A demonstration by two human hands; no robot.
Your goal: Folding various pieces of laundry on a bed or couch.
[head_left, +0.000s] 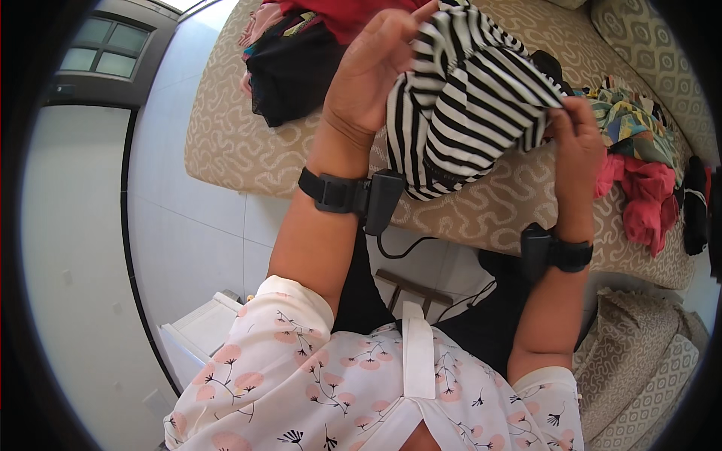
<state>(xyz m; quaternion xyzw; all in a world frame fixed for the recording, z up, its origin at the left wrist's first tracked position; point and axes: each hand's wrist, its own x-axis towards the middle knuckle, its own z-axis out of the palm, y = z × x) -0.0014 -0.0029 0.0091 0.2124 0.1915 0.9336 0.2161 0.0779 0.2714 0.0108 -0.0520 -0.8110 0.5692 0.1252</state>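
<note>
A black-and-white striped garment [474, 113] hangs bunched between my two hands, above the near part of a patterned beige couch seat. My left hand [376, 71] is at the garment's upper left edge, its fingers closed on the cloth and partly hidden by its folds. At the right, my right hand [577, 139] pinches an edge of the striped cloth between thumb and fingers. The fabric is stretched between the two grips, and its lower part droops in loose folds. Each wrist carries a black strap with a small black box.
Black clothing [289, 79] and red cloth [323, 19] lie on the couch seat [226, 135] at the far left. Coral-pink cloth [647, 199] and multicoloured cloth [635, 124] lie at the right. A rolled black item [696, 203] rests near the right edge. Patterned fabric [632, 361] is heaped lower right.
</note>
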